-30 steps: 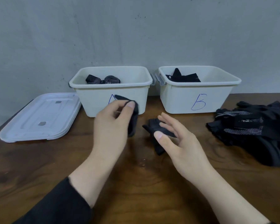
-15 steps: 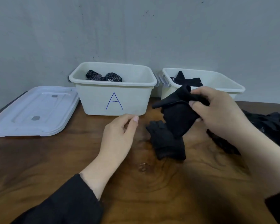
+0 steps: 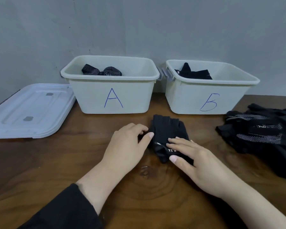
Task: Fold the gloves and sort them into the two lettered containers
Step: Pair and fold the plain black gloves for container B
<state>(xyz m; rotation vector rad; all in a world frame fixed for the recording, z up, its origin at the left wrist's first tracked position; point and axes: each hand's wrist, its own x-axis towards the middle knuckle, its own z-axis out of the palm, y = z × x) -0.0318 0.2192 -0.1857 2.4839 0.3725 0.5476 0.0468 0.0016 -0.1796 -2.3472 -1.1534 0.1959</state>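
A pair of plain black gloves [image 3: 168, 129] lies stacked flat on the wooden table in front of the two white containers. My right hand [image 3: 195, 161] lies on the gloves' near end with straight fingers, pressing them down. My left hand [image 3: 128, 146] rests at their left edge, fingers loosely curled, thumb touching the fabric. Container A [image 3: 112, 100] holds dotted black gloves [image 3: 101, 71]. Container B [image 3: 205, 101] holds plain black gloves [image 3: 192, 73].
A heap of unsorted black gloves [image 3: 262, 134], some with white grip dots, lies at the right edge of the table. White lids [image 3: 30, 111] lie stacked at the left beside container A. A grey wall stands right behind the containers.
My right hand has brought down the glove it held up in the air and laid it on the other one. My left hand has moved right to the gloves' edge.
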